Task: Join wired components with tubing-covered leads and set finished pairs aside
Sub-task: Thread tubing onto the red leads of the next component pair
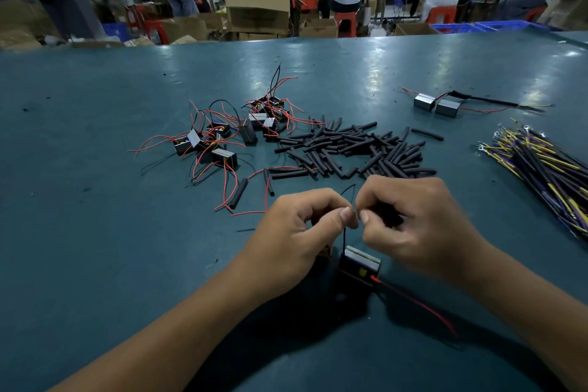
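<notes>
Presently, hands: both are raised just above the green table (pixel 95 232), close to the near edge, with fingertips almost meeting.
Left hand (pixel 296 232): thumb and forefinger are pinched on a thin black wire (pixel 344 234); the other fingers are curled.
Right hand (pixel 410 226): thumb and forefinger are pinched at the same spot on the wire; a dark piece is tucked inside the curled fingers, and what it is cannot be told.
Held component (pixel 359 266): a small black block with a pale top is seen just below the hands, joined to the pinched wire; a red lead (pixel 420 305) is trailed from it toward the right forearm.
Loose components (pixel 222 137): a tangle of black blocks with red and black leads is spread left of centre.
Tubing pieces (pixel 350 149): short black sleeves are heaped at centre, just beyond the hands.
Tubing-covered leads (pixel 547 172): a bundle of black and yellow wires is laid at the right edge.
Finished pair (pixel 437 104): two grey blocks, side by side, are set at far right, well apart from the heap.
Background: seated people and cardboard boxes (pixel 257 9) are seen beyond the table.
</notes>
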